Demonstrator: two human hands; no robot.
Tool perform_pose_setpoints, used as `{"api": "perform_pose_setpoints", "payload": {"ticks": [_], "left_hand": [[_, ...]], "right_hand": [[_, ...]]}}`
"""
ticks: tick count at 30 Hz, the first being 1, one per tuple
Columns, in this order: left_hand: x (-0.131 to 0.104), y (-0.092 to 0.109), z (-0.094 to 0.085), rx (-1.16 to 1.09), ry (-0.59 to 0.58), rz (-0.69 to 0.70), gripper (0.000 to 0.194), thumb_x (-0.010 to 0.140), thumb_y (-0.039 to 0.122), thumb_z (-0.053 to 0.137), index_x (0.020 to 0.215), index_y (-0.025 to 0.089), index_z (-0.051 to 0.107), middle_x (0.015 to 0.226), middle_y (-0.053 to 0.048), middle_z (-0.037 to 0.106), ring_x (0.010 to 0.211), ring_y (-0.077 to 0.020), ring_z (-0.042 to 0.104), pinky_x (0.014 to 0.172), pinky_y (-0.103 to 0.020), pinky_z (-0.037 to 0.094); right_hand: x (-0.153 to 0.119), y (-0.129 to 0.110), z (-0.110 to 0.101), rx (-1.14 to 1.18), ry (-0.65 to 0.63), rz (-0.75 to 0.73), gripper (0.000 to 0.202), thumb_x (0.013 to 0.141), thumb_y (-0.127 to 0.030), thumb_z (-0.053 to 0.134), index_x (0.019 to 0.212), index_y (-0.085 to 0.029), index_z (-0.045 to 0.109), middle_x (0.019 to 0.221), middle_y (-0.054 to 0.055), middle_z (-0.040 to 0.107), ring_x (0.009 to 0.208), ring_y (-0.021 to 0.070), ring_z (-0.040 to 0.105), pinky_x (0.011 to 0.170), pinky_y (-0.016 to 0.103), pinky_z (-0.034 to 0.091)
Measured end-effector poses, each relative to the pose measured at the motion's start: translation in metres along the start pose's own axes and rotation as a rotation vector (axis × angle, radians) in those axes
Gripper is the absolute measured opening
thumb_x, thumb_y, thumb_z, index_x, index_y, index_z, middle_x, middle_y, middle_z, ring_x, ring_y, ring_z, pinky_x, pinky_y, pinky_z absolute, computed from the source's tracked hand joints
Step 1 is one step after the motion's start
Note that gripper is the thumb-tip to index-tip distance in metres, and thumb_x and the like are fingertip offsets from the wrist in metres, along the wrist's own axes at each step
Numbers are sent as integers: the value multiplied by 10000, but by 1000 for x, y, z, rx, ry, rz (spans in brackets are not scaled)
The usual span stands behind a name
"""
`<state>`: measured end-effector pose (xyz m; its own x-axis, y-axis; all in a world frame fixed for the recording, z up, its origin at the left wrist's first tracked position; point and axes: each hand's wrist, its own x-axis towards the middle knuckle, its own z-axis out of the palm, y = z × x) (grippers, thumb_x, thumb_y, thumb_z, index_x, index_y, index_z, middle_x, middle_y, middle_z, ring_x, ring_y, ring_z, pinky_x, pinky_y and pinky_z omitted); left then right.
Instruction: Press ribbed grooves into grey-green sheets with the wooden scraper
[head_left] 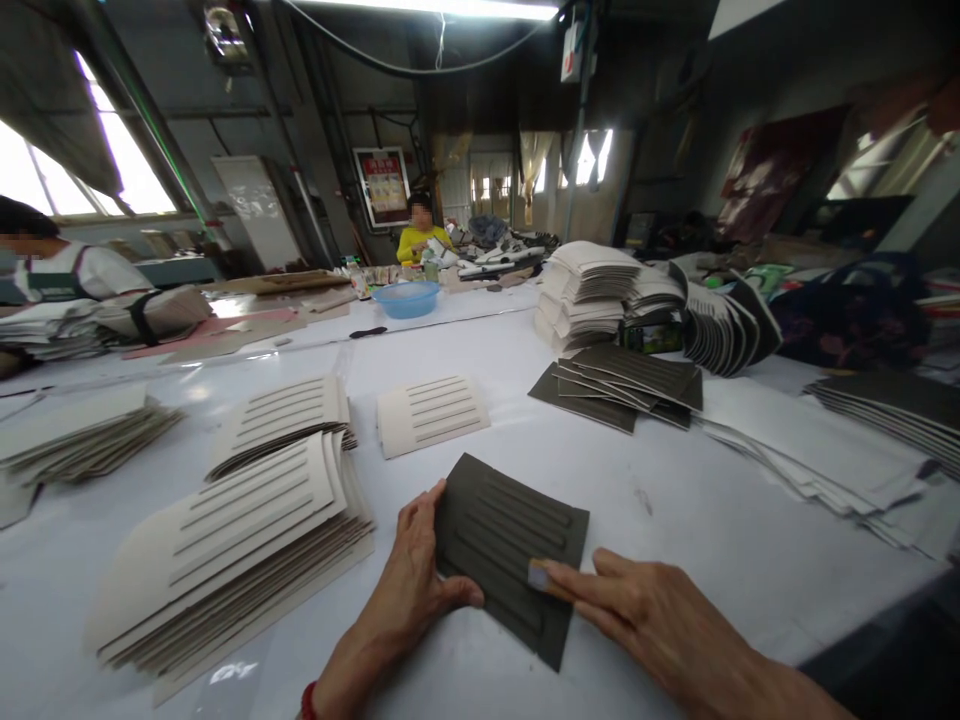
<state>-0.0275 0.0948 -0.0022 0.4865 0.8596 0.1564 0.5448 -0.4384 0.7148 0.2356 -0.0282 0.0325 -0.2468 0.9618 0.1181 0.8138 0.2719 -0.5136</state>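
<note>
A dark grey panel [502, 540] with several raised parallel ribs lies at a slant on the white table before me. My left hand [420, 580] grips its left side, the thumb along the near edge and the fingers at the far left corner. Over the panel's right part is my right hand [637, 600], fingers closed around a small pale-tipped piece [538, 574] whose kind I cannot make out. That tip meets the ribbed surface or hovers just above it. Left of my hands stands a tall stack of cream ribbed panels [240, 540].
Behind are a smaller panel stack [281, 415] and a cream panel [431, 412]. Dark panels [622, 385] lie fanned out at centre right, white sheets [817, 440] farther right. A blue basin [406, 298] stands at the back. Two people sit beyond, one in yellow [424, 240].
</note>
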Motion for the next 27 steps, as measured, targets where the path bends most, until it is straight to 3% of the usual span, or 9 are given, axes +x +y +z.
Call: {"api": "perform_pose_setpoints", "payload": {"ticks": [3,7,12,15,18,20,23,27], "left_hand": [[1,2,0,-7,-4,-12,1101,552,308,895,1461,176,287,1448,-163,385,1369,-340,318,1163,-517,287],[1,1,0,7,-5,-7,1113,552,326,900,1465,171,283,1446,-164,392,1370,-341,313,1161,-511,289],[1,1,0,14,-10,-20,1186,530,240,902,1491,177,208,1473,-166,345,1385,-340,286,1168,-510,268],[0,1,1,15,-2,-22,1208,553,211,879,1507,205,138,1493,-159,306,1398,-340,261,1166,-532,253],[0,0,3,6,26,-24,1226,552,167,852,1514,235,96,1507,-147,275,1407,-343,243,1159,-549,252],[-1,1,3,-5,42,-32,1225,543,151,840,1513,236,99,1508,-145,276,1406,-344,246,1157,-554,249],[-1,2,3,-7,50,-45,1159,548,158,837,1498,207,174,1510,-156,302,1401,-340,255,1155,-552,254],[0,4,2,24,11,-29,852,560,222,859,1321,182,476,1517,-153,354,1394,-372,253,1137,-571,276]], "right_hand": [[-27,13,10,-136,-28,-46,458,975,-204,427,1366,-422,521,888,-13,657,635,120,649,559,202,504],[-20,10,19,-314,-108,-130,579,910,-112,464,1436,-353,429,903,-6,640,618,127,635,527,232,438],[29,-18,13,-476,-190,-208,529,874,-85,495,1369,-269,476,904,14,650,607,162,636,510,280,385],[71,-38,17,-500,-222,-232,465,867,-182,572,1322,-245,504,898,41,656,637,213,654,520,294,412],[111,-51,28,-453,-254,-224,524,761,-267,725,1252,-216,549,933,82,674,703,268,673,556,315,459],[124,-53,32,-416,-239,-201,399,812,-296,690,1191,-230,583,921,79,682,729,266,675,579,316,478],[107,-45,30,-361,-161,-123,283,986,-300,440,1234,-249,568,944,64,686,801,226,668,665,315,511],[27,-27,26,-143,14,-60,428,1011,-272,320,1423,-292,435,1142,70,670,950,215,640,826,334,524]]}}
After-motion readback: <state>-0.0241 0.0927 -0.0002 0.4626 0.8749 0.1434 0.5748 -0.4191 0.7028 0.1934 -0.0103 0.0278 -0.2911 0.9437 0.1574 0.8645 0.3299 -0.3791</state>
